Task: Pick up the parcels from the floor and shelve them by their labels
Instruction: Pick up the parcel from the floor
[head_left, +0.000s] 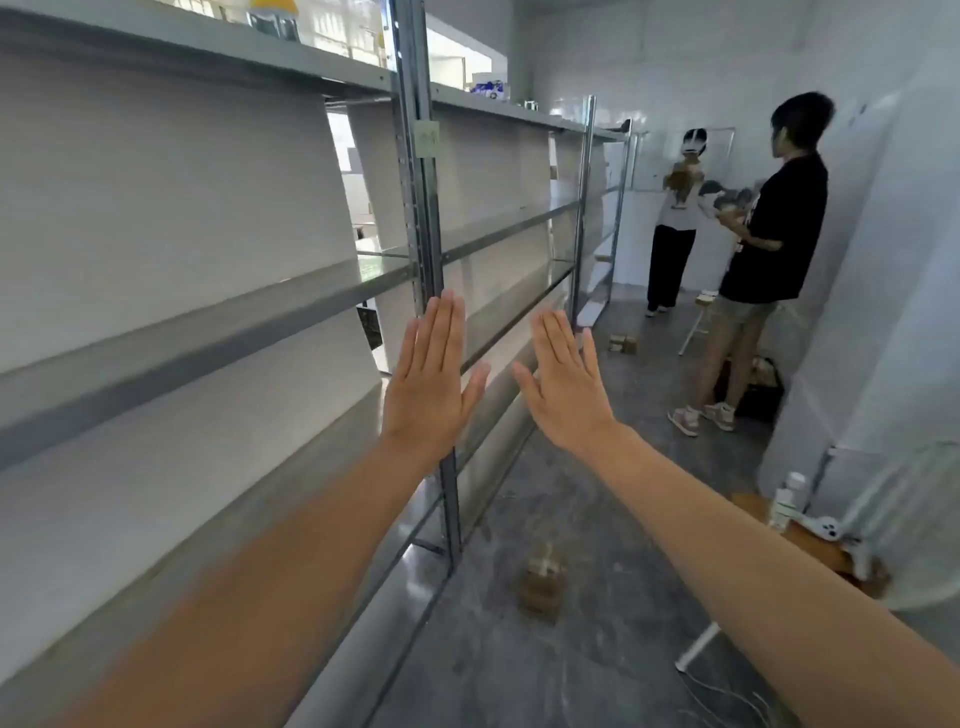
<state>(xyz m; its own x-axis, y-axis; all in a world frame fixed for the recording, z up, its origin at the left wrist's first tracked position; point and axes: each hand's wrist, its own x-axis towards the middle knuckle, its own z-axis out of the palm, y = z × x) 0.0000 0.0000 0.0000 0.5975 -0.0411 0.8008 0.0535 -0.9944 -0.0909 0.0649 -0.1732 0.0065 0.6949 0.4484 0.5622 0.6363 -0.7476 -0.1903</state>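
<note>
**While parcels lie on the floor, both hands are held out flat and hold nothing**

Although a brown taped near parcel (543, 582) sits on the grey floor (613, 519) close to the foot of the shelving, neither hand touches it. The left hand (428, 379) and the right hand (563, 384) are raised side by side with backs to the camera, fingers straight and together, thumbs angled toward each other with a gap between them. The near parcel lies well below both hands, under the right forearm's line and just right of the metal upright (426, 208). The left hand shows in front of that upright, but whether it touches the upright cannot be told. The far parcels (622, 344), small brown boxes, rest on the floor farther down the aisle, beyond the right hand's fingertips and near the rack's next post.

The shelving (208, 322) runs along the left, with grey boards and white panels behind. A pale label (427, 137) is stuck high on the upright; its writing is too blurred to read. At the aisle's far end stand two people, one in a black shirt (784, 228) and one in a white top (678, 208).
</note>
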